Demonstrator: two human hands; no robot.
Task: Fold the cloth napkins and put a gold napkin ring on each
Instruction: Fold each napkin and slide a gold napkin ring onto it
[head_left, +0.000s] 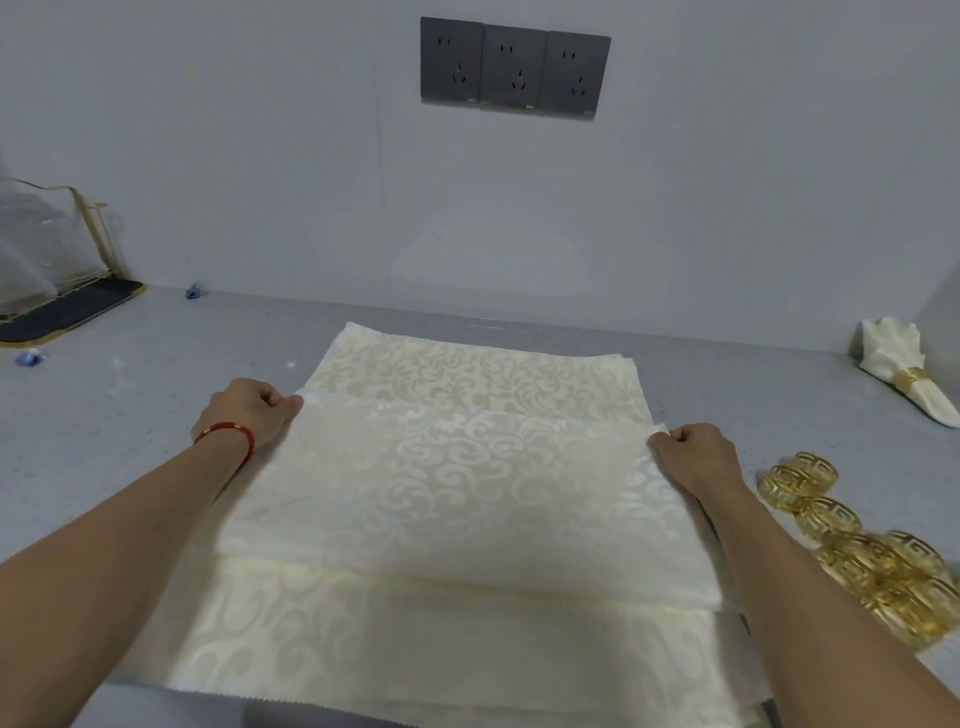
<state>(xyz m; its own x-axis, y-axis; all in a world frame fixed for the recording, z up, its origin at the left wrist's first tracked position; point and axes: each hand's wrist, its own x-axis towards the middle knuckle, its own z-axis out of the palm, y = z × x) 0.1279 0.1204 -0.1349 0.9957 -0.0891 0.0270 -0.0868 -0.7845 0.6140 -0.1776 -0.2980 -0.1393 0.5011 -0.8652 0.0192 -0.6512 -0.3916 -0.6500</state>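
Pinching the folded edge of the cream napkin (457, 467), the left hand (249, 415) and right hand (698, 457) reach forward, arms outstretched, fingers curled.

Two hands, left (249, 415) and right (696, 457), one finished ringed napkin (901, 366), a stack of flat napkins (467, 467) too layered to count, roughly eight loose rings (857, 551), three sockets (514, 70), two blue scraps (193, 292)

Curled fingertips of the left hand (249, 410) and right hand (696, 454) tuck under the palms, hidden. Nearer than the fingers, the cream napkin stack (441, 519) runs off the bottom edge; right of the right fingers, the gold napkin rings (857, 551) blur.
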